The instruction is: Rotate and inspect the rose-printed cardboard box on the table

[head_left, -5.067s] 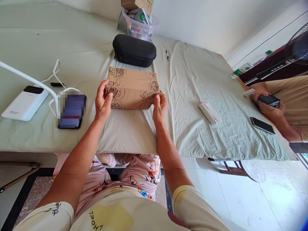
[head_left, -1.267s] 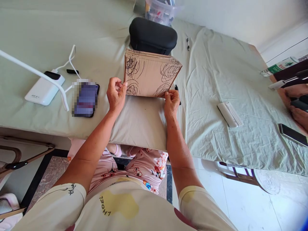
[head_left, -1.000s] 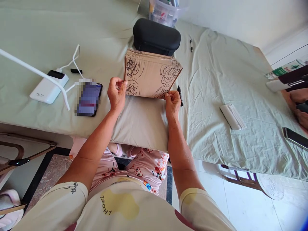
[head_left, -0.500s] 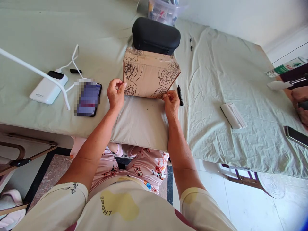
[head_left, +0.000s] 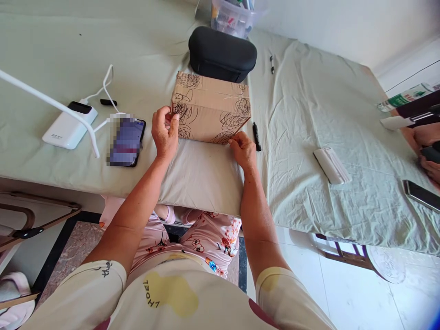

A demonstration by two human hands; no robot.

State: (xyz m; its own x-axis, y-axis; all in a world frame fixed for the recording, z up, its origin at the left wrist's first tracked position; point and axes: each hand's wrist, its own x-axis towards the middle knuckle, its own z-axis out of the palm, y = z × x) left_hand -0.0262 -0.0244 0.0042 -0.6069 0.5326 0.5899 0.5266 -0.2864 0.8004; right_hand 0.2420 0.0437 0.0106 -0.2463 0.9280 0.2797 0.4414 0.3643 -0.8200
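Observation:
A brown cardboard box (head_left: 210, 107) with black scribbles and clear tape rests on the green cloth of the table (head_left: 309, 105), just in front of me. My left hand (head_left: 165, 133) pinches its near left corner with curled fingers. My right hand (head_left: 243, 149) grips the near right bottom corner. A black marker (head_left: 256, 136) lies on the cloth beside my right hand.
A black hard case (head_left: 222, 53) sits behind the box, with a clear plastic tub (head_left: 232, 18) further back. To the left lie a phone (head_left: 126, 141), a white power bank (head_left: 67, 125) and cables. A white flat object (head_left: 330, 165), another phone (head_left: 421, 194) and another person's hand (head_left: 428, 153) are on the right.
The box has tipped back down from standing on edge to lying flatter on the cloth, and my hands followed its near corners. The marker is now uncovered at the right.

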